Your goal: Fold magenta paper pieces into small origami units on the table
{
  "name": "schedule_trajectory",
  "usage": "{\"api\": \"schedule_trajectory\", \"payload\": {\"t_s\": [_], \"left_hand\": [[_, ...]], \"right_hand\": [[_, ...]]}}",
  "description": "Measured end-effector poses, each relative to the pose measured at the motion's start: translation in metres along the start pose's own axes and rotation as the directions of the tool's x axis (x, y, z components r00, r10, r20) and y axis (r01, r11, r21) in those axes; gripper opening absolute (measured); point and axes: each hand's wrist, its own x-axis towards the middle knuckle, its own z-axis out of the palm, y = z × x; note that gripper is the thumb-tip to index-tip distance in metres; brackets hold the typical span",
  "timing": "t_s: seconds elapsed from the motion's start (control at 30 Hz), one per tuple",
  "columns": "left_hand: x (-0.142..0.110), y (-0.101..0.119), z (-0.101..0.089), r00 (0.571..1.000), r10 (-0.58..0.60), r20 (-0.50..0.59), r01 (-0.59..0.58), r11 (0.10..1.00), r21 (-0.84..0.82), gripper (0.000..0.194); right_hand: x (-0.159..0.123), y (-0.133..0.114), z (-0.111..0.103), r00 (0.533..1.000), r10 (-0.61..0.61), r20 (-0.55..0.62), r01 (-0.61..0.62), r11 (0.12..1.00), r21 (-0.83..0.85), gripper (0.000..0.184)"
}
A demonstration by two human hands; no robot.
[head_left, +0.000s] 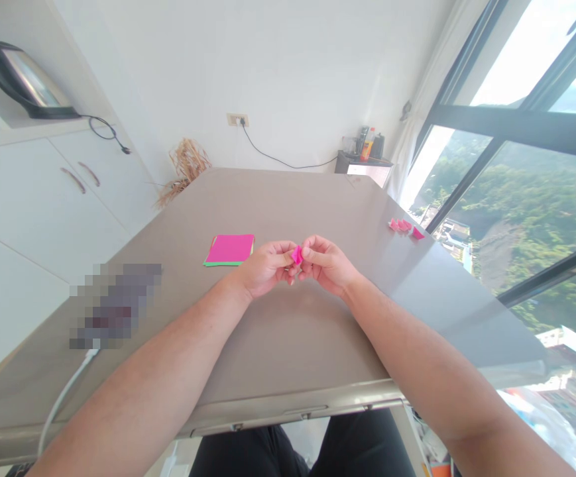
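Observation:
Between both hands, above the middle of the table, is a small folded pink paper (296, 255). My left hand (269, 266) pinches its left side with thumb and fingers. On the other side, my right hand (326, 264) grips it between thumb and forefinger. Fingers cover much of the paper, so its full shape is hidden. Just left of my left hand lies a stack of coloured paper sheets (230, 248), with a pink sheet on top and green showing at the edge. Several small folded pink paper pieces (404, 226) sit near the table's right edge.
The grey-brown table (297, 344) spans the view. A blurred-out object (118, 308) with a white cable (66, 391) lies at left. Dried stalks (185, 165) stand beyond the far left edge. A small cabinet (367, 172) with bottles stands behind; windows (516, 152) line the right.

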Motion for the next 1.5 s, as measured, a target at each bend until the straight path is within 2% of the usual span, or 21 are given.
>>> {"api": "schedule_trajectory", "payload": {"t_s": [0.2,0.4,0.8,0.93,1.17,1.5], "left_hand": [[-0.001,0.002,0.001,1.0,-0.017,-0.005,0.017,1.0,0.014,0.029],[-0.003,0.003,-0.002,0.999,-0.019,0.035,0.017,0.998,0.06,0.027],[0.0,0.0,-0.003,1.0,0.0,0.02,-0.002,0.995,0.099,0.032],[0.0,0.0,-0.002,0.999,0.007,0.036,-0.01,0.997,0.073,0.031],[0.0,-0.002,0.003,1.0,-0.008,-0.006,0.008,1.0,-0.003,0.032],[0.001,-0.003,0.002,1.0,0.01,-0.012,-0.011,0.999,-0.053,0.028]], "right_hand": [[-0.002,-0.006,0.0,0.998,-0.05,-0.042,0.048,0.997,-0.061,0.034],[-0.003,-0.01,0.004,0.995,-0.018,-0.098,0.009,0.996,-0.09,0.037],[-0.003,-0.009,0.006,0.996,-0.035,-0.08,0.019,0.981,-0.193,0.042],[-0.002,-0.007,0.006,0.996,-0.045,-0.072,0.033,0.985,-0.171,0.044],[0.0,-0.004,0.009,0.997,-0.054,-0.052,0.047,0.99,-0.135,0.048],[0.001,0.003,0.01,0.991,-0.11,-0.079,0.097,0.983,-0.153,0.048]]}}
